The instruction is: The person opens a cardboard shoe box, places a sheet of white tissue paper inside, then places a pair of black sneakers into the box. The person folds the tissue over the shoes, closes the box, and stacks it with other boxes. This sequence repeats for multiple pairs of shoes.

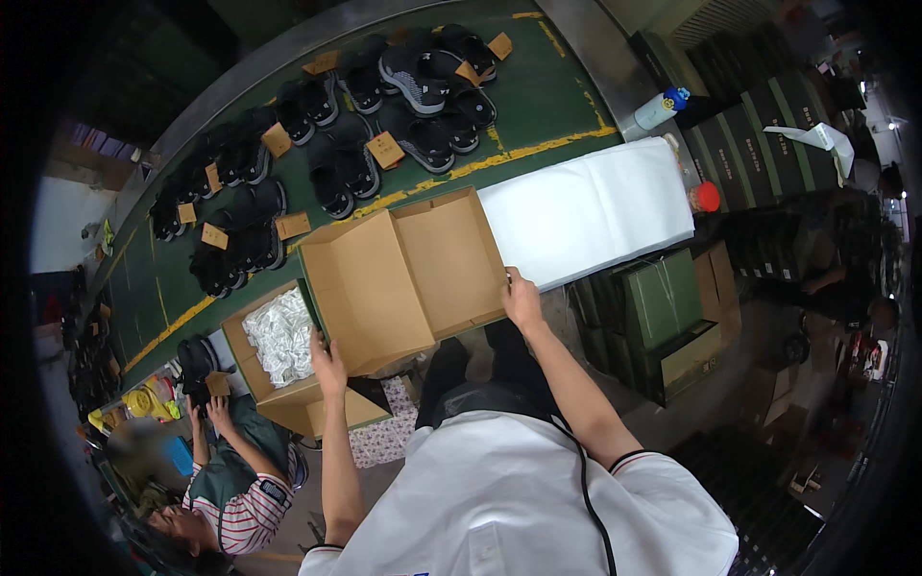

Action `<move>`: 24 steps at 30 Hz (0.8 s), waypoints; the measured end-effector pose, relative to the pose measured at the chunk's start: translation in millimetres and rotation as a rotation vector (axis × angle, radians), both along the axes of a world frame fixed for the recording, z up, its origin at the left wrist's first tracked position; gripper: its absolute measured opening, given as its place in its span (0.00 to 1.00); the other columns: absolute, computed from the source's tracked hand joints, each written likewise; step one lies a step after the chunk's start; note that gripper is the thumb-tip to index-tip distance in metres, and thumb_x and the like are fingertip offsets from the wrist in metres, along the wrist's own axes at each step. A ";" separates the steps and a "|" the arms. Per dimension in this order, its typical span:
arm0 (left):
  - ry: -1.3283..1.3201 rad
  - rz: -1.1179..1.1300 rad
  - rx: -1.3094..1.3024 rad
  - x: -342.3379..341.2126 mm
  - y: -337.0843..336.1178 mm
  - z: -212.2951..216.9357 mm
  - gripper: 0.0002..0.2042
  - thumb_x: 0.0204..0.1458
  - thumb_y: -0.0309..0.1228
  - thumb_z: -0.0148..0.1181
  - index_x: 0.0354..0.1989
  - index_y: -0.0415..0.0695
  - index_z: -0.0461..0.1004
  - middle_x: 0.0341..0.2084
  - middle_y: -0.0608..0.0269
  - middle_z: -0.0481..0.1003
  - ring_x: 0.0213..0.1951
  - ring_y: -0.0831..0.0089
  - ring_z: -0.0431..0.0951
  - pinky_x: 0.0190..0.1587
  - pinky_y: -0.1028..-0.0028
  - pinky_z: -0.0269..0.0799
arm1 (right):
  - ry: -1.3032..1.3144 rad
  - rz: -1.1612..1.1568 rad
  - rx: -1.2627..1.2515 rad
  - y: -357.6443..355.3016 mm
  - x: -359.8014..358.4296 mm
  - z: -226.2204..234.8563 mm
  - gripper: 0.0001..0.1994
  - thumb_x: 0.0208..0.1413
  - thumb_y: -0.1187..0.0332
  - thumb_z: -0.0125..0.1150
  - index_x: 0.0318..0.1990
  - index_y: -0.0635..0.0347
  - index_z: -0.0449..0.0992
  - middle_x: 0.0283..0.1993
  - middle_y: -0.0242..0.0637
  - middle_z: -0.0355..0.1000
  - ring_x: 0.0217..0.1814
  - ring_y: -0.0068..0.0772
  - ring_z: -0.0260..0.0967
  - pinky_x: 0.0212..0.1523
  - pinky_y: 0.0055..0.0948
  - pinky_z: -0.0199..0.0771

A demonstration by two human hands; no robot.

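An open shoe box (365, 288), brown inside and dark green outside, lies in front of me with its lid spread to the right. My right hand (521, 302) grips the lid's right edge, fingers bent round it. At the box's lower left side, my left hand (328, 367) has its fingers closed on the edge. Just beside that hand sits a carton (252, 357) filled with crumpled white packets (280, 338). Nothing lies inside the shoe box where I can see in.
Rows of black shoes (336, 158) with brown tags stand on the green conveyor table (538, 96). White paper sheets (595, 206) are stacked right of the box. Green shoe boxes (663, 298) pile up at right. A co-worker (245, 480) handles a shoe at lower left.
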State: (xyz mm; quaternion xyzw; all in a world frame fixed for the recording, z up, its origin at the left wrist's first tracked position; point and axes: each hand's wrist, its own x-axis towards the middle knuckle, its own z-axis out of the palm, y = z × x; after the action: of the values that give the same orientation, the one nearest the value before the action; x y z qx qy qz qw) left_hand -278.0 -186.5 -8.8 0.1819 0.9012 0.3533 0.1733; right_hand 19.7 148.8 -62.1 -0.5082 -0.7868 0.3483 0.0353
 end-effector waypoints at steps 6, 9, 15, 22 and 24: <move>0.334 0.094 -0.112 38.2 -16.6 37.3 0.27 0.68 0.29 0.55 0.71 0.30 0.59 0.68 0.39 0.65 0.69 0.49 0.65 0.73 0.59 0.56 | 0.248 -0.129 0.096 13.9 -4.0 23.2 0.18 0.61 0.66 0.62 0.55 0.66 0.75 0.55 0.58 0.77 0.56 0.58 0.76 0.54 0.50 0.76; 0.298 0.092 -0.011 64.5 -38.9 37.6 0.25 0.71 0.31 0.53 0.72 0.32 0.59 0.69 0.41 0.63 0.68 0.52 0.66 0.69 0.60 0.63 | 0.254 -0.203 0.200 38.3 -3.2 -3.7 0.16 0.57 0.67 0.67 0.49 0.66 0.76 0.52 0.52 0.75 0.56 0.56 0.71 0.57 0.47 0.73; 0.121 0.089 0.010 108.3 -6.8 17.2 0.24 0.73 0.36 0.50 0.71 0.34 0.61 0.68 0.43 0.65 0.66 0.54 0.68 0.69 0.61 0.63 | 0.090 0.029 0.045 86.3 17.4 -58.7 0.08 0.55 0.67 0.71 0.39 0.56 0.79 0.41 0.38 0.76 0.47 0.44 0.73 0.47 0.42 0.76; -0.272 -0.103 0.144 141.1 157.0 33.7 0.18 0.72 0.36 0.50 0.59 0.33 0.75 0.59 0.51 0.75 0.62 0.64 0.72 0.67 0.64 0.65 | 0.457 -0.056 -0.146 108.7 34.5 -38.2 0.07 0.65 0.71 0.59 0.45 0.59 0.82 0.45 0.45 0.80 0.45 0.51 0.77 0.48 0.46 0.77; -0.494 -0.294 0.132 154.1 215.6 29.2 0.17 0.71 0.36 0.50 0.58 0.38 0.78 0.60 0.54 0.75 0.64 0.66 0.71 0.68 0.66 0.63 | 0.653 -0.155 -0.104 99.6 36.9 -21.5 0.09 0.65 0.75 0.56 0.48 0.60 0.81 0.46 0.47 0.80 0.45 0.54 0.77 0.49 0.47 0.77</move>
State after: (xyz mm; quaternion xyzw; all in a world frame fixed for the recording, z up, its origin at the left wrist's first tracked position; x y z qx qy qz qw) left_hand -123.9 29.2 20.5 0.2298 0.7706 0.4160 0.4247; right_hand 56.5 248.4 -83.6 -0.4292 -0.6744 0.5285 0.2858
